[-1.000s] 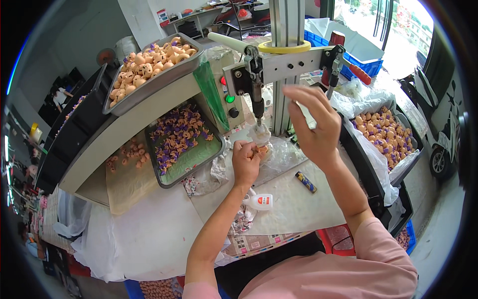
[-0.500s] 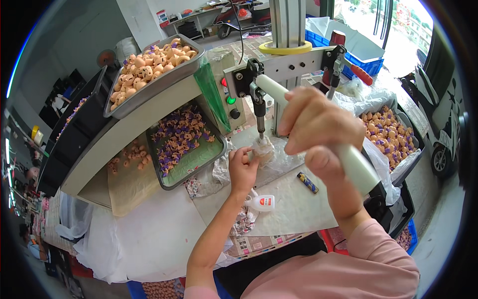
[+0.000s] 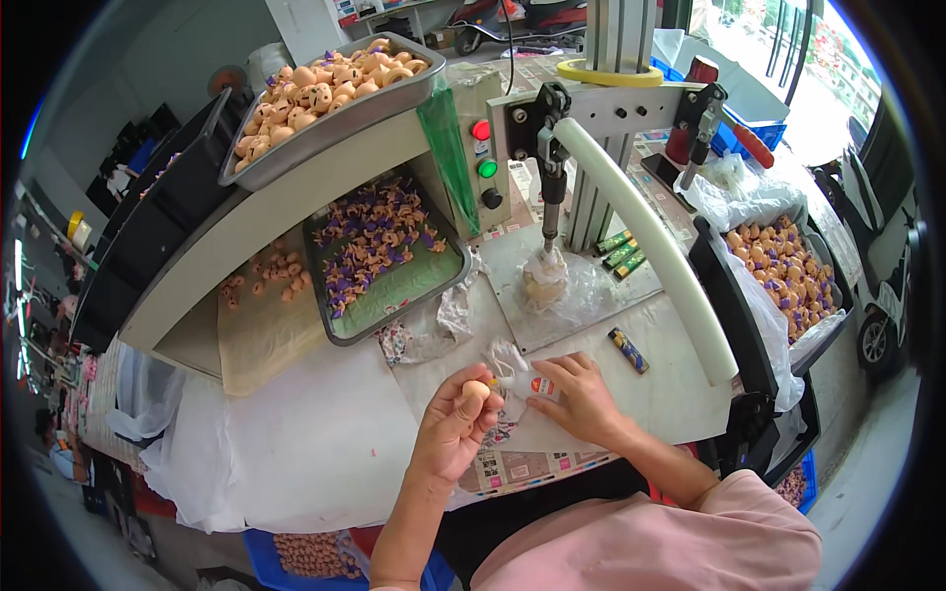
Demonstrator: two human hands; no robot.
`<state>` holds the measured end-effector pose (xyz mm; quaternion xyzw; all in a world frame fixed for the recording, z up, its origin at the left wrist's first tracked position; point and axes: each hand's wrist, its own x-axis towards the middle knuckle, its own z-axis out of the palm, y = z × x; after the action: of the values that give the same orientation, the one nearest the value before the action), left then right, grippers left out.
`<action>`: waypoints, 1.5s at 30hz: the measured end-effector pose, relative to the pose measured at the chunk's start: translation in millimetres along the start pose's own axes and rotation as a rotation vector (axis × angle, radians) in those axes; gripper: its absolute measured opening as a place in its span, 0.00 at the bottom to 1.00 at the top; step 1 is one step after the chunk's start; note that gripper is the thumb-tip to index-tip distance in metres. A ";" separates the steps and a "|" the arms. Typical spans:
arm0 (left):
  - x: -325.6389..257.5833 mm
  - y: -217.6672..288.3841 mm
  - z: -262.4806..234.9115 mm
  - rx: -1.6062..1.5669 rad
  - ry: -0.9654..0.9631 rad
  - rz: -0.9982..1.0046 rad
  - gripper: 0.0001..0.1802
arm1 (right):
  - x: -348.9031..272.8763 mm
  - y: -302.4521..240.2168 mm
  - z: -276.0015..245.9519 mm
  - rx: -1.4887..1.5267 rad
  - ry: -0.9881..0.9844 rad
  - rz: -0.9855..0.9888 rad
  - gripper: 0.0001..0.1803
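Observation:
My left hand (image 3: 454,426) pinches a small tan doll head (image 3: 476,390) near the table's front edge. My right hand (image 3: 577,396) grips a small white glue bottle (image 3: 525,385) with a red label, its tip pointed at the head. Behind them stands a small press (image 3: 552,167) with a long white lever handle (image 3: 650,246) hanging down to the right. Under the press tip sits a tan piece in clear plastic wrap (image 3: 544,284).
A metal tray of tan doll heads (image 3: 325,84) sits on a raised shelf at the back left. A tray of purple and tan small parts (image 3: 379,246) lies below it. A bin of finished heads (image 3: 783,271) stands at the right. A lighter (image 3: 628,350) lies on the white table cover.
My right hand let go of the white lever and came down to the glue bottle. My left hand drew back from under the press toward me, holding the tan head.

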<state>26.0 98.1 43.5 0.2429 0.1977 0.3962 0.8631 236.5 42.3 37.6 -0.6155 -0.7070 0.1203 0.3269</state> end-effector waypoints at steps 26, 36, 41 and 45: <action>-40.1 -52.3 -46.3 -0.022 0.134 0.060 0.22 | -11.6 -39.1 -10.4 0.364 0.137 -0.091 0.25; -39.8 -51.9 -46.1 -0.006 0.141 0.060 0.22 | -10.0 -41.7 -7.8 0.390 0.109 -0.047 0.23; -39.8 -53.0 -46.3 -0.012 0.152 0.062 0.22 | -7.9 -43.5 -9.6 0.351 0.140 -0.045 0.21; -38.8 -53.4 -43.7 -0.017 0.163 0.064 0.22 | -10.0 -44.6 -14.4 0.330 0.155 -0.025 0.20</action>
<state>10.5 49.0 -16.7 0.2089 0.2559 0.4436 0.8331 210.2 19.9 70.9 -0.5520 -0.6579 0.1828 0.4785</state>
